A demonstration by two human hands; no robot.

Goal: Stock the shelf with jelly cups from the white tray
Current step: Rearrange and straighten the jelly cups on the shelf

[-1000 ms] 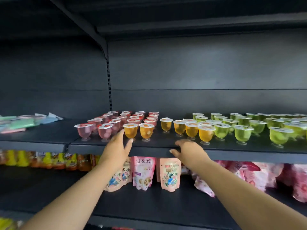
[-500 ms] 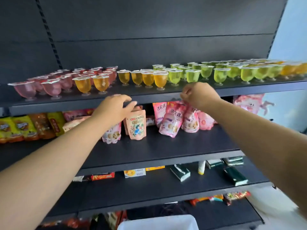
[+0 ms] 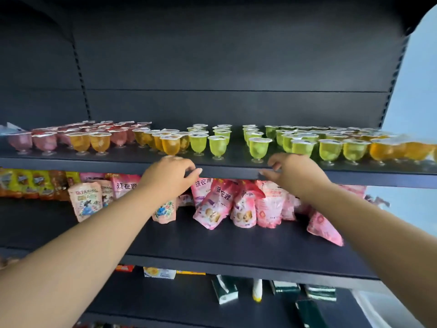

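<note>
While both forearms reach forward, the left hand [image 3: 169, 172] and right hand [image 3: 292, 171] hover at the front edge of the shelf [image 3: 227, 168], fingers loosely curled and holding nothing. Beyond them stand the jelly cups [image 3: 259, 147] — pink, orange, green — upright in rows on that shelf.

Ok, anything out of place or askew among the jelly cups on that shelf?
Yes, mildly. Two orange cups stand in the front row among the pink cups, breaking the colour grouping. A gap splits the green cups. Nothing looks tipped or spilled.
</note>
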